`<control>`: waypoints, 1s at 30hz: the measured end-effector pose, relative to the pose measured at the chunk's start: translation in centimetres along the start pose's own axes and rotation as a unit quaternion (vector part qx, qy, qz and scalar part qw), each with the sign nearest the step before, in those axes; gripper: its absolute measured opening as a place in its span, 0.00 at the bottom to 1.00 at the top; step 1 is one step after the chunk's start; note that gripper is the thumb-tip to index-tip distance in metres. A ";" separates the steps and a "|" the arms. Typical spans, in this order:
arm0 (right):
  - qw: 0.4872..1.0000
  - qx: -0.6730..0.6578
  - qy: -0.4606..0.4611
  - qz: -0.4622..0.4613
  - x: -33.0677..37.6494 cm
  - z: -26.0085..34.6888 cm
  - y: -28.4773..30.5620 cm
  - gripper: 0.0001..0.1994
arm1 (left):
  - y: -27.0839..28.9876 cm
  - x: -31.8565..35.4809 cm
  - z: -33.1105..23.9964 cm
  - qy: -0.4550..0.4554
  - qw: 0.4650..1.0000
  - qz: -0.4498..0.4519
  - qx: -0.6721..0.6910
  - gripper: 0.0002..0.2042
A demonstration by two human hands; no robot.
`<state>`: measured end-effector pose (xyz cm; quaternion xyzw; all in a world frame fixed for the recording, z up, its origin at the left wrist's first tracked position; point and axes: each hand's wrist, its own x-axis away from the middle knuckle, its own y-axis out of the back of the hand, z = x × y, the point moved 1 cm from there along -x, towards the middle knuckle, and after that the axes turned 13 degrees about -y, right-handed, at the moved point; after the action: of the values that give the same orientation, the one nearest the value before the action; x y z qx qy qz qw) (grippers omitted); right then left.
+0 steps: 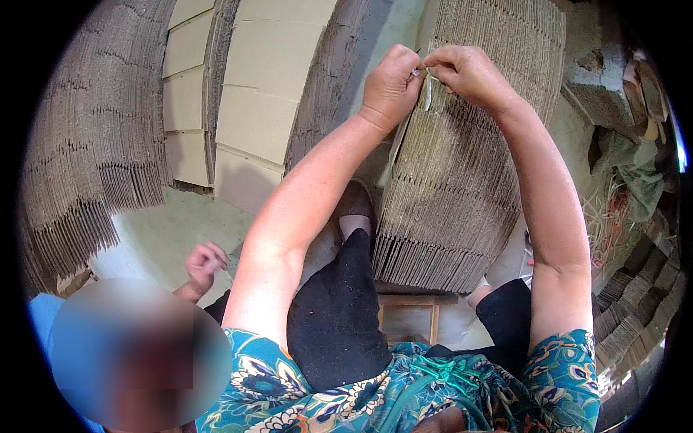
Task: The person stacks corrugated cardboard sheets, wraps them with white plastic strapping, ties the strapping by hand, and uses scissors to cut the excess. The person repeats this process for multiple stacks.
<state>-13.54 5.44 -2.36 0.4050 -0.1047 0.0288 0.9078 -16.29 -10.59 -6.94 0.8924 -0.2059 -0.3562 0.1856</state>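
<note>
Both arms reach forward over a long stack of corrugated cardboard sheets point(462, 173) standing on edge. My left hand point(392, 83) is closed in a pinch above the stack's left far edge, with a bit of pale material at its fingertips. Right beside it, my right hand point(468, 72) is bent with thumb and forefinger pinched together, nearly touching the left fingertips. From between the two hands a thin white strip point(429, 94) hangs down against the cardboard. Where exactly each hand grips the strip is hidden by the fingers.
More cardboard stacks point(101, 130) and tan flat sheets point(260, 86) fill the left. A wooden frame point(409, 299) lies under the near end of my stack. Loose strands point(610, 220) and more cardboard point(635, 296) lie right. Another person's hand point(205, 265) is at lower left.
</note>
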 end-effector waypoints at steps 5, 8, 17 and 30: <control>0.998 0.033 -0.009 -0.049 0.4 0.5 -0.2 0.08 | 0.0 0.0 -0.2 0.014 0.999 -0.005 0.028 0.05; 0.992 0.069 -0.038 -0.102 0.9 0.3 -1.0 0.07 | 0.1 0.1 -0.2 0.022 0.999 0.008 0.027 0.04; 0.976 0.140 -0.131 -0.108 2.5 0.7 -0.6 0.08 | 2.4 1.7 -1.2 0.099 0.986 0.132 0.008 0.04; 0.968 0.032 -0.248 -0.022 13.3 7.0 5.4 0.29 | 20.2 -1.8 -19.0 0.207 0.915 0.113 0.327 0.22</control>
<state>-2.50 3.44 8.96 0.4308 -0.3170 -0.0889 0.8402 -8.70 -23.30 16.61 0.9277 -0.3675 -0.0528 -0.0393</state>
